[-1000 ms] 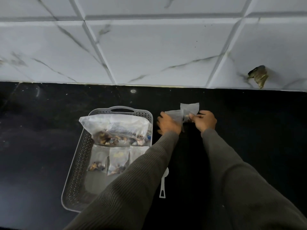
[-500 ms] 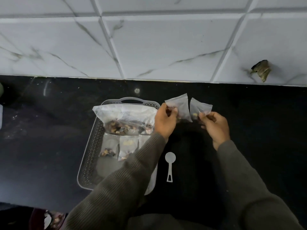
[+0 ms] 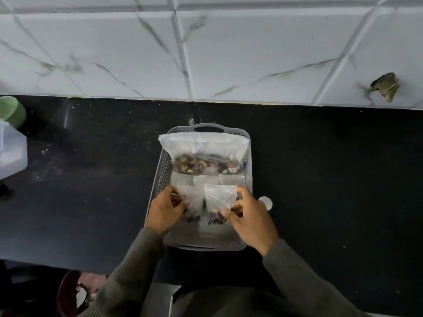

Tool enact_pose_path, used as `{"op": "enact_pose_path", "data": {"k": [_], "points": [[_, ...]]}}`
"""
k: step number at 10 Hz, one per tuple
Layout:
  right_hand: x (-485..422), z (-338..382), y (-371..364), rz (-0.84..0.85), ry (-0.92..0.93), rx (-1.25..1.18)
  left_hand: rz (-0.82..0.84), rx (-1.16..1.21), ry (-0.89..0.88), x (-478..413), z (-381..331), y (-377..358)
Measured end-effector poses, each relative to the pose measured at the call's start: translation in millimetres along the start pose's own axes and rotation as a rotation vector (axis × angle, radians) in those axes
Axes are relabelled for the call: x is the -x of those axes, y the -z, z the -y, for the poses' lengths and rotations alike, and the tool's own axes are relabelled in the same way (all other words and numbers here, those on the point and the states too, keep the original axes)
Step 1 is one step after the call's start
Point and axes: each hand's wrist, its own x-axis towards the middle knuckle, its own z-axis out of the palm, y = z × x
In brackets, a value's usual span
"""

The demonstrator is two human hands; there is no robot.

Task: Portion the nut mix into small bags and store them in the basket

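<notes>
From the head view, a grey perforated basket (image 3: pixel 163 177) sits on the black table (image 3: pixel 332 168), and both hands are over its near half. The left hand (image 3: pixel 166 210) grips the left small bag (image 3: pixel 193 197), fingers curled round its left edge, with dark nuts showing at the bag's bottom. The right hand (image 3: pixel 250 216) pinches the lower right corner of the right small bag (image 3: pixel 219 197) between thumb and fingers. The two bags are side by side inside the basket; whether they rest on its floor I cannot tell. Toward the basket's far end lies the large bag of nut mix (image 3: pixel 203 154), and a row of three small bags (image 3: pixel 206 179) lies just in front of it. A white spoon (image 3: pixel 266 202) shows partly, just beside the basket's right wall. Far to the basket's left stand a green cup (image 3: pixel 12 113) and a translucent container (image 3: pixel 11 152).
</notes>
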Motion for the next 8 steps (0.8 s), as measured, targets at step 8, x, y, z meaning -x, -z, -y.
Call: {"op": "enact_pose_path", "data": {"k": [8], "points": [[26.8, 2.8, -31.5, -0.257, 0.092, 0.247, 0.021, -0.634, -0.411, 33.7, 6.7, 1.3]]}}
